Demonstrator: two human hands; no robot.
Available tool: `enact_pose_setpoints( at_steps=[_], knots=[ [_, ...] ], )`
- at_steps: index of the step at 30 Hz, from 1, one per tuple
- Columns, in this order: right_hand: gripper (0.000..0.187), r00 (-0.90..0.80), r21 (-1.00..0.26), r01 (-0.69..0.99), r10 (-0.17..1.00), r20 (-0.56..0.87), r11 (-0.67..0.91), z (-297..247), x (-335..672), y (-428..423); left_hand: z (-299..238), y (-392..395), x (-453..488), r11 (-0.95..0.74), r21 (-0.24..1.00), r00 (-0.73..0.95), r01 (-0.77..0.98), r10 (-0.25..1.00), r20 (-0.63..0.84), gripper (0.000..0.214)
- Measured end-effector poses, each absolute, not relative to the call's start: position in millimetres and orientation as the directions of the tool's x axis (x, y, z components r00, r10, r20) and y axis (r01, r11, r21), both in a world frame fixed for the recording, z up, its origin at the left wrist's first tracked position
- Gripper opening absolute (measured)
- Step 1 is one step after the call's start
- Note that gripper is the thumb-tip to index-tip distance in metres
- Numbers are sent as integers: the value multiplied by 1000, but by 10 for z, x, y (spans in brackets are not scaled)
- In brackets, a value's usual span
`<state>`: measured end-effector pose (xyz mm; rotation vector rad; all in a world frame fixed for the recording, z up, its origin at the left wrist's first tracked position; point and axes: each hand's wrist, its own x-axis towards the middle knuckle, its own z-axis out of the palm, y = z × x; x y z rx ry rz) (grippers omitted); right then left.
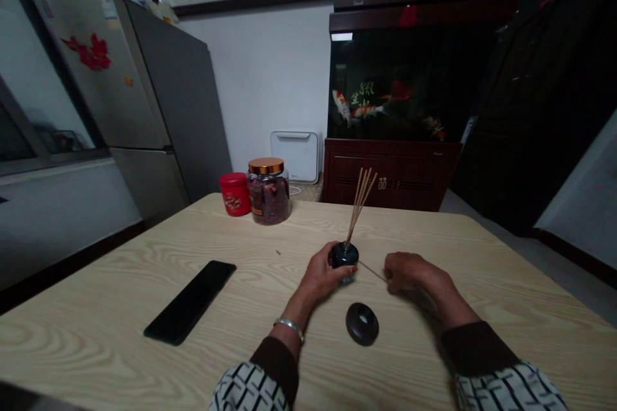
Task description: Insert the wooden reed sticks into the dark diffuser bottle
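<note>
A small dark diffuser bottle point(345, 254) stands on the wooden table point(144, 257), with several thin reed sticks point(360, 202) fanning up out of its neck. My left hand point(322, 275) is wrapped round the bottle's left side. My right hand point(409, 273) lies just right of it, fingers pinched on one more reed stick point(372, 271) that slants low toward the bottle. A dark round cap point(362, 323) lies flat on the table in front of the bottle, between my forearms.
A black phone point(191, 300) lies face up at the left. At the far edge stand a glass jar with a copper lid point(268, 191) and a red tin point(234, 193). Behind are a fridge point(159, 96), a white appliance point(295, 154) and a fish tank point(390, 87).
</note>
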<state>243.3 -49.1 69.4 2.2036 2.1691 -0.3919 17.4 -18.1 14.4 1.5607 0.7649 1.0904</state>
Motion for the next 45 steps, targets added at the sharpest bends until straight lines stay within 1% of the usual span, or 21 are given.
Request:
enact_pose_setpoints(
  at_steps=[2, 3, 4, 6, 7, 8, 9, 10, 12, 15, 17, 19, 28, 31, 35, 39, 41, 43, 45],
  knots=[
    [7, -6, -185, 982, 985, -172, -26, 745, 2543, -478, 137, -175, 173, -267, 963, 387, -38, 884, 261, 59],
    [4, -25, -231, 973, 989, -146, -10, 784, 2612, -471, 127, -169, 173, -272, 962, 391, -36, 882, 264, 59],
    [4, -45, -305, 952, 994, -99, 13, 831, 2682, -463, 113, -160, 174, -275, 961, 394, -38, 879, 267, 58],
    [9, -62, -503, 860, 996, 64, 86, 940, 2788, -451, 80, -141, 176, -272, 961, 399, -53, 876, 270, 59],
    [10, -37, -607, 784, 985, 169, 134, 997, 2810, -448, 64, -132, 177, -267, 962, 403, -61, 875, 269, 60],
    [12, 16, -693, 696, 961, 276, 187, 1053, 2804, -450, 51, -125, 178, -261, 963, 404, -68, 875, 266, 61],
    [14, 90, -753, 612, 924, 371, 243, 1106, 2769, -456, 41, -119, 179, -256, 964, 404, -72, 876, 263, 61],
    [17, 169, -792, 528, 876, 451, 306, 1155, 2709, -467, 34, -116, 179, -254, 964, 404, -73, 877, 262, 61],
    [19, 311, -814, 380, 769, 559, 439, 1234, 2537, -500, 32, -113, 176, -252, 965, 405, -70, 877, 258, 61],
    [19, 409, -779, 269, 666, 624, 566, 1294, 2265, -554, 39, -114, 170, -261, 964, 401, -58, 878, 262, 61],
    [19, 420, -766, 261, 645, 638, 587, 1292, 2139, -573, 44, -117, 167, -277, 959, 397, -54, 875, 276, 60],
    [19, 407, -765, 268, 651, 640, 585, 1264, 2065, -572, 50, -121, 165, -293, 955, 393, -47, 873, 288, 60],
    [23, 264, -804, 303, 766, 587, 512, 1043, 1924, -476, 60, -135, 168, -307, 950, 380, -48, 874, 302, 58],
    [21, 189, -804, 388, 815, 548, 451, 948, 1892, -437, 30, -118, 169, -318, 947, 386, -40, 869, 308, 59],
    [17, 103, -745, 539, 847, 521, 392, 813, 1860, -376, -7, -94, 167, -322, 946, 388, -29, 869, 308, 61],
    [17, 35, -724, 588, 883, 468, 361, 693, 1890, -310, -9, -89, 165, -333, 943, 389, -4, 868, 309, 60],
    [22, 2, -746, 577, 912, 409, 333, 635, 1922, -298, -4, -90, 168, -339, 941, 387, 4, 868, 311, 61],
    [35, -39, -762, 580, 944, 328, 289, 580, 1938, -319, -8, -89, 165, -334, 943, 392, 4, 868, 306, 61],
    [47, -95, -738, 622, 961, 259, 261, 529, 1920, -369, -26, -82, 147, -319, 948, 411, 1, 864, 291, 66]
  ],
)
